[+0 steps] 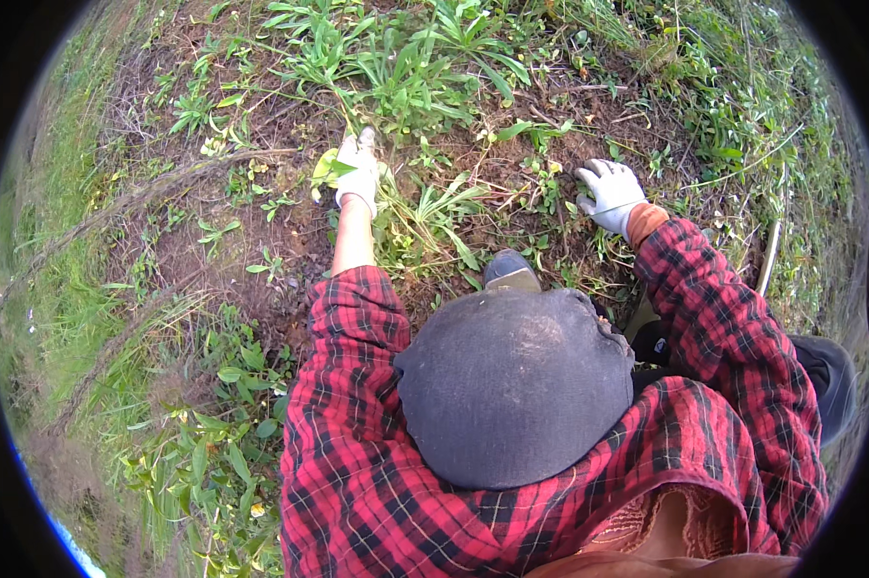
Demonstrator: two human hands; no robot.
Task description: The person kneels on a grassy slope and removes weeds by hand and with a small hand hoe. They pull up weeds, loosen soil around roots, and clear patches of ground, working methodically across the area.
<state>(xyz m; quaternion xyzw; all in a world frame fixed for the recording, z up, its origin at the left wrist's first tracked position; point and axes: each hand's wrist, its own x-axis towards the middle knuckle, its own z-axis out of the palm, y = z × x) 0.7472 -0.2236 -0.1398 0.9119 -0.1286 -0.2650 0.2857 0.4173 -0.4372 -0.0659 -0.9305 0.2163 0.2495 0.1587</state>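
Note:
My left hand (360,172), in a white work glove with soiled fingertips, reaches forward to the foot of a leafy green weed clump (405,79). Its fingers are closed around some weeds (326,170), whose broad yellow-green leaves stick out beside the glove; their stems are partly hidden. My right hand (611,193), gloved the same way, rests low over the brown soil (571,148) with fingers bent and apart. Nothing shows in it, and a thin grass blade crosses near its wrist. Between both hands a narrow-leaved weed (427,209) lies spread over the ground.
A dark cloth-covered rounded pad (514,386) is in front of my chest. Below it, a shoe tip (510,271) shows on the soil. Dry, twiggy stems (152,188) arch across the left side. A pale stick (770,256) lies at the right, among dense grass (752,94).

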